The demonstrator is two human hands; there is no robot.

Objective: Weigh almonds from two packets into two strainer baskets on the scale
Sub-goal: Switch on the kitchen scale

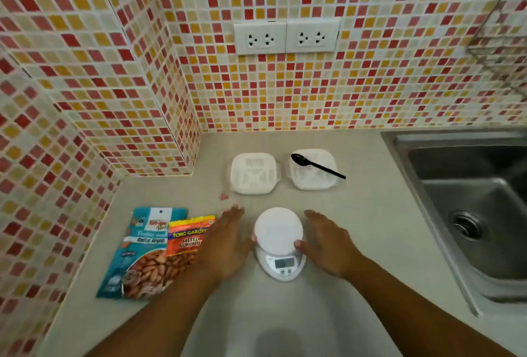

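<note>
A small white kitchen scale [279,242] with a round platform stands on the counter in front of me. My left hand [228,245] lies flat to its left, thumb touching the platform's rim. My right hand [325,242] lies flat to its right, thumb also at the rim. Neither hand holds anything. Two white strainer baskets sit behind the scale: the left basket [253,174] holds nothing, and the right basket [312,169] has a black plastic spoon [316,165] lying across it. A blue almond packet [139,254] and an orange salted almond packet [186,238] lie to the left, the orange overlapping the blue.
A steel sink [467,214] fills the right side of the grey counter [370,214]. Mosaic tiled walls close off the back and left, with a jutting corner [188,157] near the left basket. Two white sockets [286,37] are on the back wall. A tiny pink scrap [224,196] lies on the counter.
</note>
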